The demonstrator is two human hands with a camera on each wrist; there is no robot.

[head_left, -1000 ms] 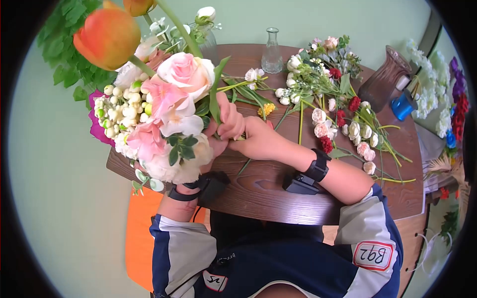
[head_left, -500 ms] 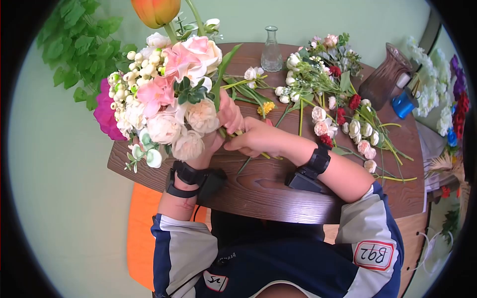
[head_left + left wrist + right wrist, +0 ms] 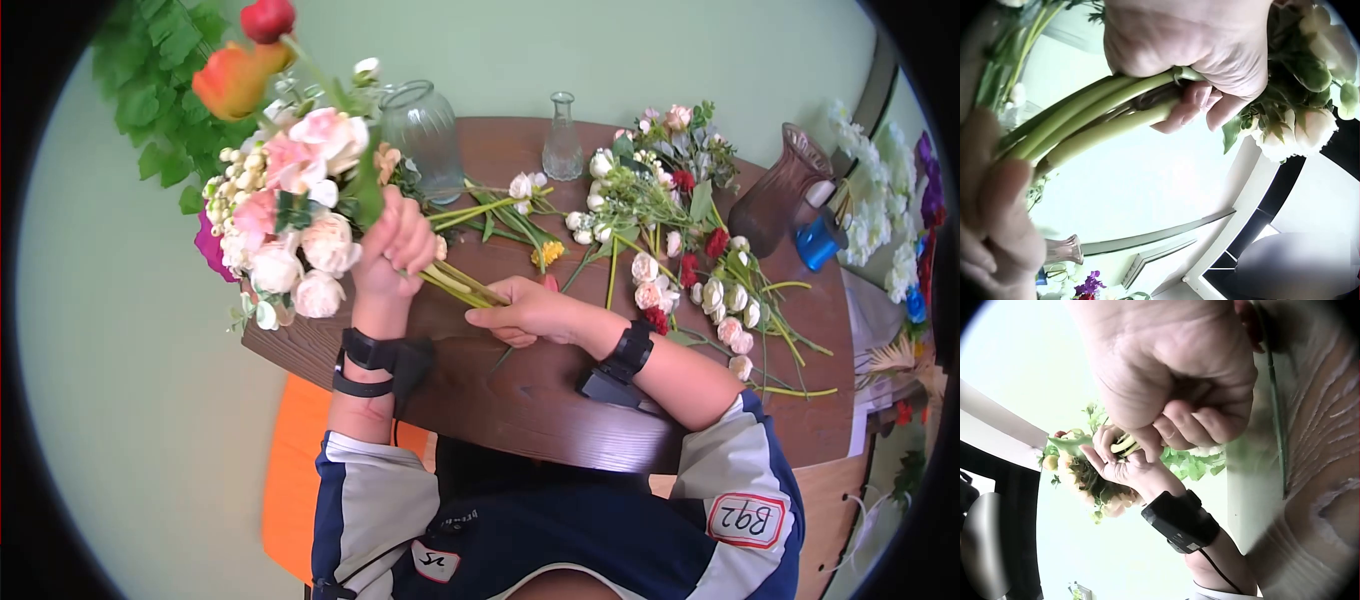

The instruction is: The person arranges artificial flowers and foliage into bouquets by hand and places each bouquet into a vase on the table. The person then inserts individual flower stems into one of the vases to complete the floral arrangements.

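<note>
Holding bouquet, scene left, with left hand curled round stems; gripping their lower ends, farther right, with curled right hand. Best to hold firm, keeping stems bunched.

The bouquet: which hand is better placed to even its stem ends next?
Probably the right hand: it holds the stem ends, while the left hand grips just below the flowers.
</note>
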